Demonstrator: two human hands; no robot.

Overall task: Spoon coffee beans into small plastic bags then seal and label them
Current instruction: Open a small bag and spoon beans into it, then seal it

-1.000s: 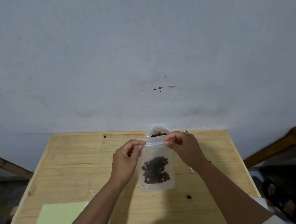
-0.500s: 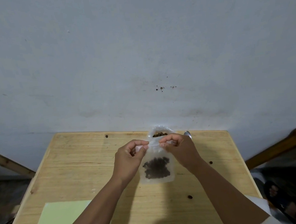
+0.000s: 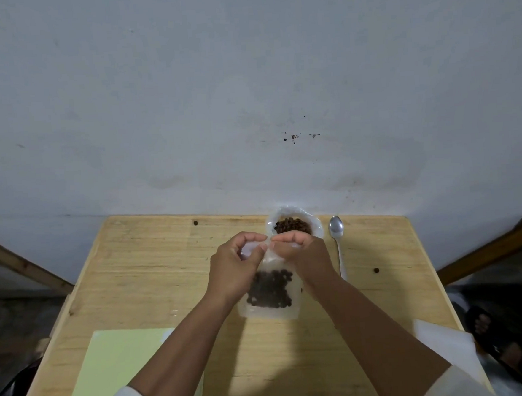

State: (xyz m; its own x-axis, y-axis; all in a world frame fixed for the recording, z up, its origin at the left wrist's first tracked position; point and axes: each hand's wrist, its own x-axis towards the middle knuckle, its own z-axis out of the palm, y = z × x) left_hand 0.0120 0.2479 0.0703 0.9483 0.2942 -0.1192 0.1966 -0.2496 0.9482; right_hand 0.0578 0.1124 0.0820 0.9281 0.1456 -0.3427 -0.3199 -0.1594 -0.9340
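Both hands, left hand and right hand, are pinching the small bag top; I'd be pressing evenly along the seal.

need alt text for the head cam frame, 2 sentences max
Two bare hands, left hand and right hand, pinch the top edge of a small clear plastic bag holding coffee beans above a wooden table. Behind sit an open bag of beans, a metal spoon and, nearer, a pale green sheet.
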